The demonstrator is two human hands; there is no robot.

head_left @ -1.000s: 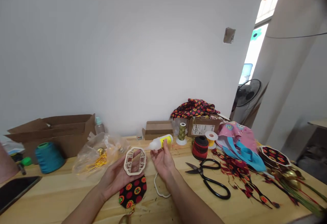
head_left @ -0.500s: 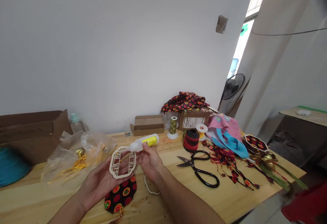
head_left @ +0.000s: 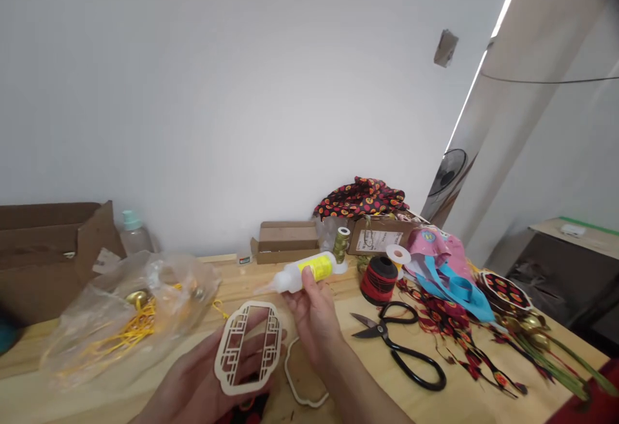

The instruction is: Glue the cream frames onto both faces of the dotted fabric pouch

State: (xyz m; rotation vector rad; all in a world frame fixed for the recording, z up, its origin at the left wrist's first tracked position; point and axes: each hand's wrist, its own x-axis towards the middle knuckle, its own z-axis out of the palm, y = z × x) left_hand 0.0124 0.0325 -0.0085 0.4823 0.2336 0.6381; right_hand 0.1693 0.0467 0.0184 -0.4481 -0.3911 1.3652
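A pale wooden lattice frame (head_left: 249,387) with scalloped edges rests across the fingers of my left hand (head_left: 191,375), tilted toward me. In my right hand (head_left: 316,321) is a white glue bottle (head_left: 293,277) with a yellow label, lying almost level. Its pointed nozzle aims left, just above the frame's top edge and apart from it. A thin pale outline frame (head_left: 309,403) lies on the wooden table (head_left: 333,372) below my right hand. Black-and-red patterned fabric (head_left: 251,409) shows partly beneath my left hand.
Black-handled scissors (head_left: 384,332) lie right of my right hand, near a red-and-black thread spool (head_left: 378,280). A plastic bag (head_left: 97,340) with yellow cords sits at left by a cardboard box (head_left: 43,269). Blue ribbon (head_left: 454,289) and tassels lie at right.
The bottle has drawn back up and right from the frame. My left hand and the frame sit lower and further right, covering more of the patterned fabric. The camera view has shifted.
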